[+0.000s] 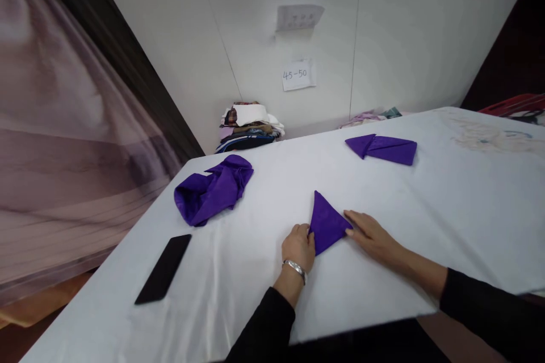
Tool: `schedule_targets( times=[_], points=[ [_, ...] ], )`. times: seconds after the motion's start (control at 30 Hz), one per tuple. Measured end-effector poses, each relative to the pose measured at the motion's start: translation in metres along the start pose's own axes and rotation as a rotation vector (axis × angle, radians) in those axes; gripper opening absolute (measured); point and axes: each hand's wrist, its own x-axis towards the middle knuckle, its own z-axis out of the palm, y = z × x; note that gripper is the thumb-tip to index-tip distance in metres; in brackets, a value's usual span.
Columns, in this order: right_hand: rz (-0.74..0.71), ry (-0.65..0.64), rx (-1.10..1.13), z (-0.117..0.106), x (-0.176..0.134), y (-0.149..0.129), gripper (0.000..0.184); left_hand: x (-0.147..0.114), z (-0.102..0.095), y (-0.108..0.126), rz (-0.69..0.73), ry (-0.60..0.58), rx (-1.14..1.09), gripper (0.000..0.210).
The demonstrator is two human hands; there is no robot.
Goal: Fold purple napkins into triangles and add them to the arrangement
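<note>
A purple cloth napkin (pixel 327 224), folded into a small triangle, lies flat on the white-covered table in front of me. My left hand (pixel 299 248), with a silver bracelet at the wrist, has its fingers and thumb closed on the lower left edge of that triangle. At its right corner, my right hand (pixel 374 238) rests with fingers stretched out and the thumb touching the tip. Farther back on the right lies another purple napkin (pixel 392 150), folded into a strip with a pointed end. A crumpled purple cloth (pixel 217 190) sits at the left.
A black phone-like slab (pixel 164 269) lies near the left edge of the white tablecloth (pixel 238 283). Behind the table, a stack of folded clothes (pixel 251 125) stands against the wall, under a paper sign (pixel 298 74) reading 45-50. A curtain (pixel 72 142) hangs at the left.
</note>
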Motion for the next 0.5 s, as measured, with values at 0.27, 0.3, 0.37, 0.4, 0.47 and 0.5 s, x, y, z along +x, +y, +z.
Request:
schedule_targets(
  times=[0.27,0.3,0.37,0.4,0.47,0.5],
  points=[
    [-0.225,-0.048,-0.1,-0.001,0.037,0.022,0.059,-0.017,0.012,0.029,-0.014,-0.098,-0.158,0.036],
    [-0.24,-0.045,-0.098,-0.004,0.045,0.026,0.059,-0.018,0.013,0.03,-0.003,-0.097,-0.175,0.036],
    [-0.254,-0.038,-0.087,-0.008,0.055,0.031,0.058,-0.015,0.013,0.027,0.006,-0.068,-0.194,0.033],
    [-0.256,-0.031,-0.079,-0.009,0.056,0.03,0.057,-0.012,0.01,0.022,0.006,-0.034,-0.198,0.03],
    [-0.258,-0.003,-0.075,-0.008,0.051,0.024,0.055,-0.003,0.003,0.008,0.003,0.073,-0.198,0.025],
    [-0.256,0.018,-0.089,-0.007,0.046,0.019,0.054,0.003,0.0,0.001,0.015,0.141,-0.188,0.022]
  ],
)
